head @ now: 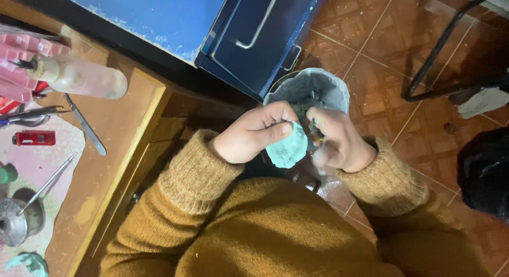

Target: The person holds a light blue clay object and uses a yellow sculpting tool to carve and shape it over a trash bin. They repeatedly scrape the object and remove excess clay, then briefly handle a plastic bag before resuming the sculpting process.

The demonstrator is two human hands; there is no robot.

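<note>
Closest, mustard sleeves (pixel 201 171) lead to both hands: the left hand (pixel 254 135) grips a pale turquoise lump (pixel 289 147), thumb pressed on it; the right hand (pixel 339 141) is closed around something small, blurred. Beyond sits a grey bucket (pixel 331 88) on brown tiles (pixel 371 49), then a blue metal cabinet (pixel 238 38). Left, a small red rectangular case (pixel 34 138) lies on the desk (pixel 122 123).

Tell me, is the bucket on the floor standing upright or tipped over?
Upright: the bucket stands on the floor tiles with its round mouth facing the camera.
</note>
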